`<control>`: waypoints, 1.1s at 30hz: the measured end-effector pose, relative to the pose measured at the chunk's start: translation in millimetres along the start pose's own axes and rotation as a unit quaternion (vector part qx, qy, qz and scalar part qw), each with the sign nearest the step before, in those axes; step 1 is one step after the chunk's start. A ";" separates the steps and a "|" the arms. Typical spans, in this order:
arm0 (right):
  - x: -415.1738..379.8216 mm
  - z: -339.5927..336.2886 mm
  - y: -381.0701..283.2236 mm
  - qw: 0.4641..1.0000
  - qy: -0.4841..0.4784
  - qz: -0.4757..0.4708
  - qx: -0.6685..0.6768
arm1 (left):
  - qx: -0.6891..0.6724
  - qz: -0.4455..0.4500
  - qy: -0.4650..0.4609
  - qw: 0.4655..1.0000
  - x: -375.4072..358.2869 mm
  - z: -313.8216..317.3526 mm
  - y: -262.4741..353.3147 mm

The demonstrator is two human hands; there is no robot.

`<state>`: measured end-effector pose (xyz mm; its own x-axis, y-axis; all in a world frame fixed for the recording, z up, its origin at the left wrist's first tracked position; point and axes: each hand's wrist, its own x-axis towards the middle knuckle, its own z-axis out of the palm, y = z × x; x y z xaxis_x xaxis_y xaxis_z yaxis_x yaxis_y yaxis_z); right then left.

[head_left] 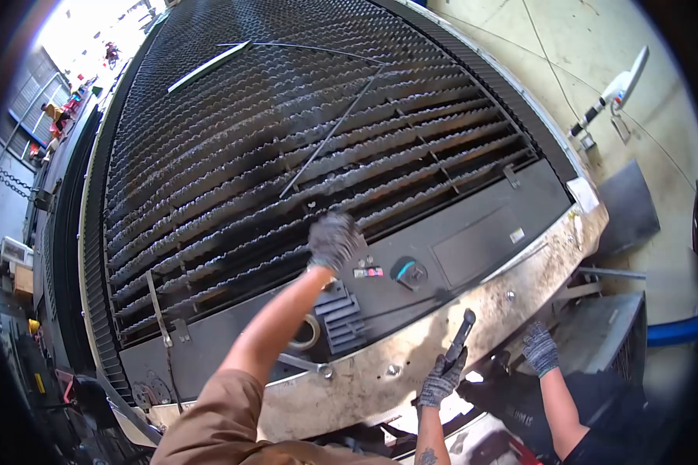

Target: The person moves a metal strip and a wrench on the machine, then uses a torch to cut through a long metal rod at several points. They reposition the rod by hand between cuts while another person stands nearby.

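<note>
My left hand (334,240), in a grey knit glove, reaches out over the front edge of the serrated slats (233,209); it is blurred and its fingers are not clear. My right hand (442,381), gloved in grey too, grips a slim black hand tool (461,335) with a rounded end, tilted up over the worn metal front edge (411,372). Under my left wrist lies a grey ribbed block (341,318), with a tape roll (308,332) partly behind my forearm. A small pink-and-black packet (369,272) and a round black-and-teal object (411,273) rest on the dark plate (473,256).
A co-worker's gloved hand (540,349) is close by on the right, over a grey metal panel (605,333). Long thin strips (209,67) lie across the slats. A white-and-black device (614,91) stands beyond the right edge. Another person (56,115) is far left.
</note>
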<state>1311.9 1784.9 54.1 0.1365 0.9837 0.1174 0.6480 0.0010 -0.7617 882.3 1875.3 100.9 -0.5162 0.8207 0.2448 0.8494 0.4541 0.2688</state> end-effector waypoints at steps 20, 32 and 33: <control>3.3 9.1 -2.0 0.997 -0.051 0.050 -0.011 | 0.079 -0.216 -0.061 0.971 253.6 -43.9 -161.1; 6.2 -5.2 12.7 0.996 -0.072 -0.005 0.043 | 0.223 -0.080 0.086 0.968 60.5 -266.5 -183.4; 3.0 -13.9 -13.6 0.993 -0.079 0.069 0.059 | 0.214 -0.066 0.075 0.972 13.0 -263.6 -205.9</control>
<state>1314.0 1785.3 73.7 0.0921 0.9918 -0.0885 0.5382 -0.1244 -0.8336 671.8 1701.1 294.3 -0.6073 0.6996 0.3765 0.7249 0.6818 -0.0977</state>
